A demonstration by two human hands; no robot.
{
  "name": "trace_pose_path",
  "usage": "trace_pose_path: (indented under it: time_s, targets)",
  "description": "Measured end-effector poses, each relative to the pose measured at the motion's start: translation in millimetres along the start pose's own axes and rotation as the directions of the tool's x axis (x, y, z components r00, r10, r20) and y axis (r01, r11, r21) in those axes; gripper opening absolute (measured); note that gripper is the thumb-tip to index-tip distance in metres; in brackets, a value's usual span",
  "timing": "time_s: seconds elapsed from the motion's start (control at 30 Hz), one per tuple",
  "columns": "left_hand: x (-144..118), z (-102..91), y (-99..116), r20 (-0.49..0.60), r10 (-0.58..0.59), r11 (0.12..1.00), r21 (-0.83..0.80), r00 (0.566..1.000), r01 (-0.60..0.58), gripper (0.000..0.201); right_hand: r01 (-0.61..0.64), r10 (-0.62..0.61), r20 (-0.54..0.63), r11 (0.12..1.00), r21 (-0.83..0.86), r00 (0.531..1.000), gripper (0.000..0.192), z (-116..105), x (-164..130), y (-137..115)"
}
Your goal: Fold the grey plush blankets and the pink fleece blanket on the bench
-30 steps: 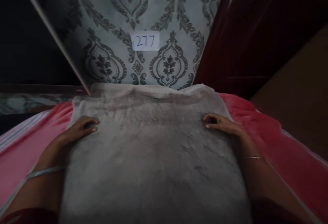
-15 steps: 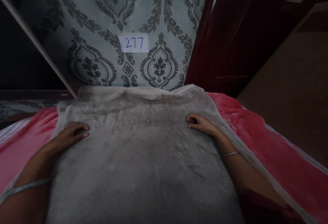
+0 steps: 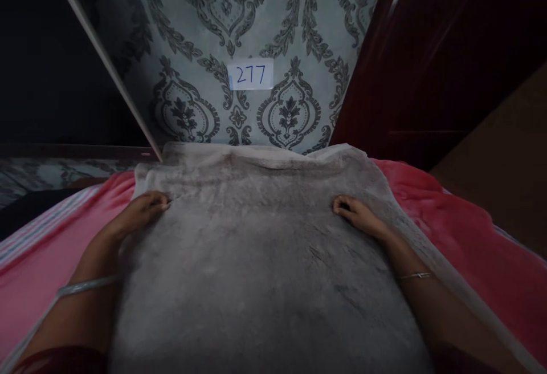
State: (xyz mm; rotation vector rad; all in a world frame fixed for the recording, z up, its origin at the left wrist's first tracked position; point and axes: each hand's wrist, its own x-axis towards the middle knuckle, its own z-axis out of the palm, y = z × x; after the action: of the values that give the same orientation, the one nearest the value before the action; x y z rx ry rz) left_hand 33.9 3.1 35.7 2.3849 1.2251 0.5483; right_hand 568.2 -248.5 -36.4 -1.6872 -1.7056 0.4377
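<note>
Wall [image 3: 265, 15]: fills the upper centre of the head view, grey-green with a dark damask pattern. A dark red wooden panel [image 3: 427, 66] stands to its right; a dark opening lies to its left, edged by a pale slanting strip [image 3: 106, 60].

Bed [image 3: 470, 248]: covered in a pink-red spread, visible on both sides of the blanket. On the left side the spread shows a pale striped border [image 3: 43, 226].

Grey blanket [image 3: 265, 265]: plush, lies flat on the bed, running from the bottom edge of the view up to the foot of the wall. Its far edge shows a doubled layer, a narrower band of the same cloth lying just behind the main fold. Surface looks mostly flat, with faint creases right of centre.

Left hand [image 3: 139, 214]: rests palm down at the blanket's left edge, fingers loosely curled together, tips on the cloth. Whether it pinches the edge cannot be told. A silver bangle [image 3: 85, 287] sits on the forearm.

Right hand [image 3: 359, 214]: rests on the blanket near its right edge, fingers bent, tips pressed to the pile; the thumb is hidden. A thin bracelet [image 3: 414, 275] crosses the wrist. The two hands are well apart, at about the same height.

Paper label [image 3: 251, 74]: white, stuck to the wall, handwritten "277".
</note>
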Motion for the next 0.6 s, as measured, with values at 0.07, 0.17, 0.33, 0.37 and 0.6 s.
trace_pose_path:
  time_s: [0.07,0.17,0.33,0.37,0.6]
  targets:
    - [-1.6,-2.5,1.8,-0.017,-0.012,1.0,0.005,1.0,0.012,0.043,-0.017,0.017,-0.006,1.0,-0.011,1.0,0.014,-1.5,-1.2,-2.5]
    - [-3.5,-5.1,3.5,-0.018,-0.004,1.0,0.012,1.0,0.004,0.042,-0.045,0.045,0.022,0.999,-0.023,0.999,0.016,-1.7,-2.3,-3.7]
    - [-8.1,-14.2,12.3,-0.011,-0.011,0.999,0.033,1.0,0.012,0.039,-0.055,0.053,0.044,0.997,0.045,0.998,0.02,-1.2,-2.3,-4.0]
    - [-9.0,-16.7,15.3,-0.016,-0.005,0.999,0.04,1.0,0.006,0.038,-0.052,0.049,0.048,0.997,0.062,0.998,0.022,-1.4,-2.1,-3.9]
    - [-6.0,-14.0,19.1,0.05,-0.018,1.0,-0.001,0.999,0.018,0.054,-0.038,0.034,0.059,0.997,0.06,0.998,0.023,-1.7,1.3,-0.6]
